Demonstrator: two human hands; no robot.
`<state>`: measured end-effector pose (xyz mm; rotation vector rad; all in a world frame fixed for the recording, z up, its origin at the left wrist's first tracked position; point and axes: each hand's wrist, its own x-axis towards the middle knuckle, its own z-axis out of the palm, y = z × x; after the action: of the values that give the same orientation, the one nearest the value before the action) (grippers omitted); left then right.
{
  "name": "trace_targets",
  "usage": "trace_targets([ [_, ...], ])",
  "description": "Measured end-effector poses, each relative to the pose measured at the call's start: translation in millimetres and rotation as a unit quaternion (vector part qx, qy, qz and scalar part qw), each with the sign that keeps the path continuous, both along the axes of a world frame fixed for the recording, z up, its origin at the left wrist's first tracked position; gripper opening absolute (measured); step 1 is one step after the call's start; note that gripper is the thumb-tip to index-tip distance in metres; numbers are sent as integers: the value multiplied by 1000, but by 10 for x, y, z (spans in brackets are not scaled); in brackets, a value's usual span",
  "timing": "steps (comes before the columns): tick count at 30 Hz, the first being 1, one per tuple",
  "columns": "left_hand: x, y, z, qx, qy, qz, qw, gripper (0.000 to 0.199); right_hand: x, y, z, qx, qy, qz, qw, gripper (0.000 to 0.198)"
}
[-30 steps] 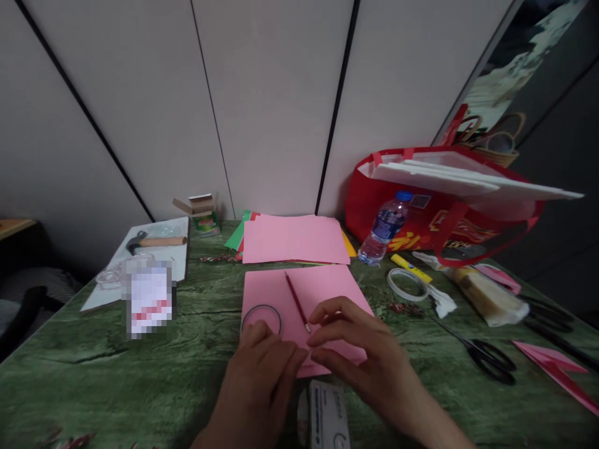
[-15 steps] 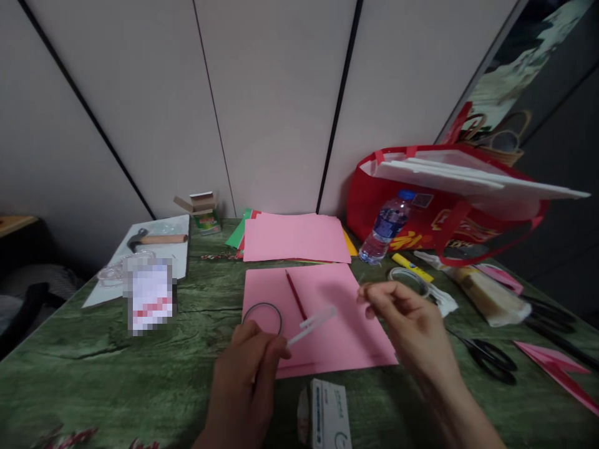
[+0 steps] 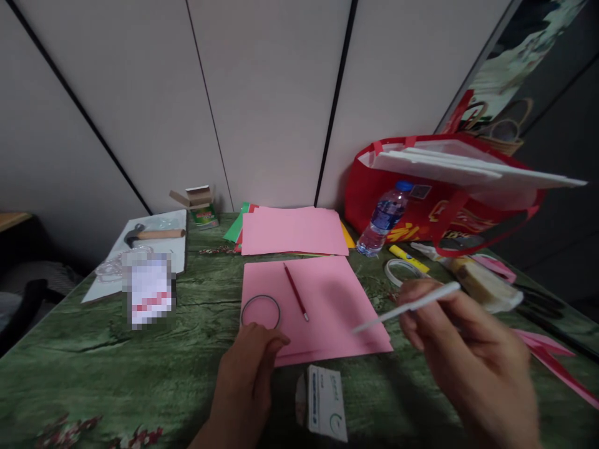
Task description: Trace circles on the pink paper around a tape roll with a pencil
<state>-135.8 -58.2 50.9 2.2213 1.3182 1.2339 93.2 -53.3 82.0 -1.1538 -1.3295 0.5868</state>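
My right hand (image 3: pixel 468 349), closed, pinches a slim white pen (image 3: pixel 402 308) over the right edge of a pink sheet of paper (image 3: pixel 327 293). The pen slants, its lower end pointing left, and is slightly blurred. My left hand (image 3: pixel 248 368) is at the sheet's left edge with its fingers curled. They cover the near edge of a thin dark ring (image 3: pixel 261 297), and the exact grip is hidden. A dark red pencil (image 3: pixel 296 292) lies on the sheet between the hands.
A small white box (image 3: pixel 326 402) stands in front. Behind lie stacked coloured sheets (image 3: pixel 292 232). To the right are a water bottle (image 3: pixel 386 218), a red bag (image 3: pixel 365 187), a tape roll (image 3: pixel 400 274) and a yellow glue stick (image 3: pixel 409 258). A hammer (image 3: pixel 156 234) lies left.
The white pen has passed from my left hand to my right hand. My right hand has moved right and nearer with it. My left hand stays by the ring.
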Motion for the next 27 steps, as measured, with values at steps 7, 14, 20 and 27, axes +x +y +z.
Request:
trace_targets([
  [7,87,-225,-329,-87,-14,-112,990,99,-27,-318,-136,45,-112,164,979,15],
  [14,254,-251,-476,-133,-84,-101,982,37,-126,-419,-243,52,-21,118,991,16],
  [20,334,-377,-553,-245,-263,-69,931,37,-168,-467,-310,60,-10,130,990,15],
  [27,296,-237,-496,-8,-177,-102,979,58,-255,-369,-293,140,-107,209,962,17],
])
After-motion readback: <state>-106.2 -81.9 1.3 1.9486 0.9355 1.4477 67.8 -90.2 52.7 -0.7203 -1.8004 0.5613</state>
